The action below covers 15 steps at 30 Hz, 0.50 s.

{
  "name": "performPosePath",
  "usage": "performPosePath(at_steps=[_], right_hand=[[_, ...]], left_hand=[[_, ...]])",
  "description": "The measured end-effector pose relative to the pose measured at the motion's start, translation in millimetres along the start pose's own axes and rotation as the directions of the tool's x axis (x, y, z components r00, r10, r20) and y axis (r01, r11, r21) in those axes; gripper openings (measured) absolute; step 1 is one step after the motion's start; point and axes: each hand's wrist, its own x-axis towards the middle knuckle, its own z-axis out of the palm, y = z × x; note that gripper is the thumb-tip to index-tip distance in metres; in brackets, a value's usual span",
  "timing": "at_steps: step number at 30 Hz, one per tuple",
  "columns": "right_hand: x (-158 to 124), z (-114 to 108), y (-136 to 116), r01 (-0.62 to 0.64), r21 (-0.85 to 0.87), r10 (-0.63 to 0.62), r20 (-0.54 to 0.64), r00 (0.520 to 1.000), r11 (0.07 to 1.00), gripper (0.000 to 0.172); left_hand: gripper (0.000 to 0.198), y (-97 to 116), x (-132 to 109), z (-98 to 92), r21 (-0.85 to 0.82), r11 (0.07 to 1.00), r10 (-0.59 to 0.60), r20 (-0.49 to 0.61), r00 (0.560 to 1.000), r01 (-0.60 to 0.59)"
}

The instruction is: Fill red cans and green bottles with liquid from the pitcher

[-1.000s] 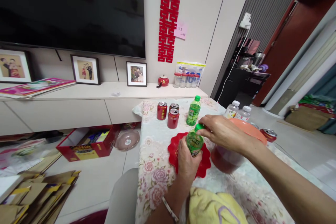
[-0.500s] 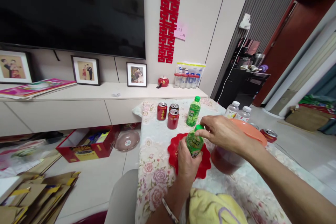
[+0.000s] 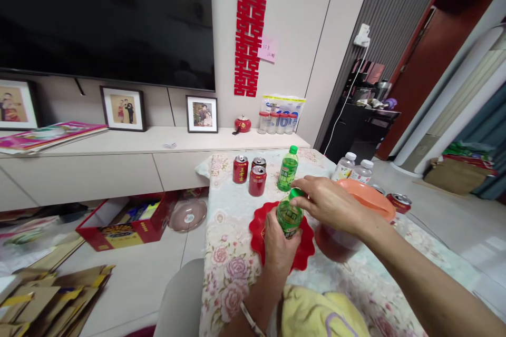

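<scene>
A green-labelled drink bottle (image 3: 289, 215) is held over the red scalloped plate (image 3: 259, 231). My left hand (image 3: 279, 247) wraps round the bottle's body. The fingers of my right hand (image 3: 324, 197) grip its green cap (image 3: 295, 193) from the right side. Just behind stands a second green bottle (image 3: 288, 168), upright with its cap on. Red drink cans (image 3: 258, 181) are grouped to its left. Under my right forearm sits a container of dark reddish liquid (image 3: 336, 243) with an orange lid (image 3: 367, 197).
A yellow cloth (image 3: 320, 313) lies at the near edge of the flowered tablecloth (image 3: 237, 226). Two white-capped bottles (image 3: 361, 171) and a red can (image 3: 399, 202) stand at the right. An open red box (image 3: 122, 221) and flattened cardboard (image 3: 59, 300) are on the floor at left.
The whole view has shifted slightly, with the scene moving a little left. My hands keep the same hold on the bottle and its cap, and the right fingers have turned slightly.
</scene>
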Motion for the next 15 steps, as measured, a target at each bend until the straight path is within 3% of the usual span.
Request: performPosePath(at_steps=[9, 13, 14, 15], right_hand=[[-3.1, 9.4, -9.1, -0.120, -0.018, 0.118, -0.086, 0.989, 0.993, 0.022], [-50.8, 21.9, -8.5, -0.212, -0.020, 0.205, -0.173, 0.963, 0.977, 0.031], [-69.4, 31.3, -9.0, -0.195, -0.011, 0.191, -0.162, 0.968, 0.981, 0.027], [-89.3, 44.1, -10.0, -0.104, 0.038, 0.108, -0.132, 0.985, 0.994, 0.022]], left_hand=[[0.065, -2.1, 0.0, -2.2, -0.017, 0.998, -0.062, 0.052, 0.997, 0.063], [0.072, -0.7, -2.7, -1.9, -0.082, 0.994, -0.071, 0.041, 0.997, 0.074], [0.073, -0.2, -3.0, -1.7, -0.088, 0.992, -0.085, 0.036, 0.996, 0.088], [0.073, 0.4, -3.0, -1.6, -0.089, 0.991, -0.103, 0.030, 0.994, 0.105]])
